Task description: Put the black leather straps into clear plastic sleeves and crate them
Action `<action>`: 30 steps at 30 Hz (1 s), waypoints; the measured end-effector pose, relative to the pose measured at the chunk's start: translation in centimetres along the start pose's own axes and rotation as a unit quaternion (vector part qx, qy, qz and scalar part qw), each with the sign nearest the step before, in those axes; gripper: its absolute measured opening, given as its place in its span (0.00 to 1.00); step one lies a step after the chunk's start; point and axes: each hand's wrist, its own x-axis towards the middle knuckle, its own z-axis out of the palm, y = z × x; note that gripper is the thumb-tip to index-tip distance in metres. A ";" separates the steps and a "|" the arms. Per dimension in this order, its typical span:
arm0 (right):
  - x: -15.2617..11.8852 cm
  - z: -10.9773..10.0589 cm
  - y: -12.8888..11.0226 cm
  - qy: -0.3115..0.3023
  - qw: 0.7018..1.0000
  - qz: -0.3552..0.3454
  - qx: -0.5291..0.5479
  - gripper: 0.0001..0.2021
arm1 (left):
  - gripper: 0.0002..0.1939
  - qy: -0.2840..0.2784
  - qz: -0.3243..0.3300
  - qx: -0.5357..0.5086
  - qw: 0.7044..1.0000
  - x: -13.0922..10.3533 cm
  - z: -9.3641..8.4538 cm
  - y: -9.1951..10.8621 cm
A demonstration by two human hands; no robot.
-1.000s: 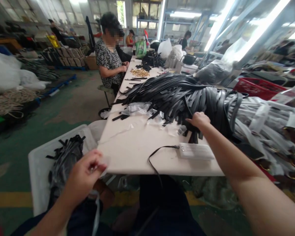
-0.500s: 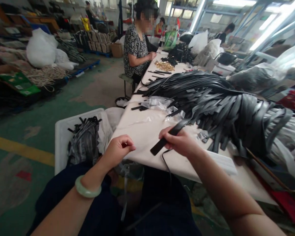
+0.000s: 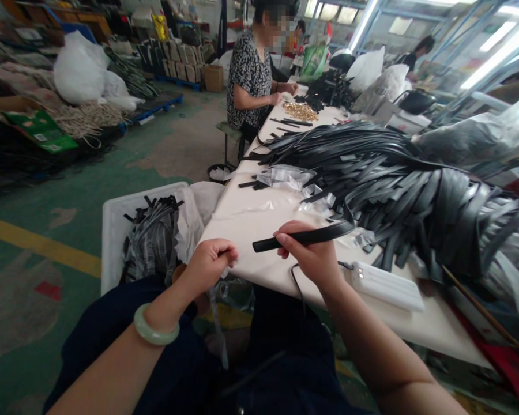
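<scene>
My right hand [image 3: 313,256] grips a black strap [image 3: 300,237] between thumb and fingers. The strap's cut end points left, and its other part curves up towards the big pile of black straps [image 3: 372,167] on the table. To the left, my left hand [image 3: 210,264] is closed in a pinch by the table's front edge, apart from the strap. What its fingers hold, if anything, is too small to make out. A pale green bangle [image 3: 155,325] circles my left wrist.
A white bin [image 3: 112,230] with wrapped straps stands left of the table [image 3: 242,225]. Clear plastic scraps [image 3: 288,176] lie near the pile. A white power bank [image 3: 389,286] with a cable sits by my right forearm. Beyond, a co-worker [image 3: 248,80] sits near gold-coloured pieces [image 3: 300,111].
My right hand has turned the strap from a slant to nearly level, its end now higher and further left. My left hand stays pinched in about the same place. The view has shifted slightly.
</scene>
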 end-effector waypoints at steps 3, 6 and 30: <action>-0.3 0.3 0.0 -0.007 1.000 0.015 -0.006 0.07 | 0.13 -0.011 0.009 0.009 1.000 -0.1 0.1 0.0; -0.4 0.4 0.0 0.002 1.000 0.014 -0.011 0.06 | 0.12 -0.026 -0.003 0.006 1.000 -0.2 0.3 0.2; -1.4 2.1 3.2 -0.130 0.988 0.083 0.012 0.09 | 0.07 -0.100 -0.014 -0.018 0.995 0.0 0.8 -0.1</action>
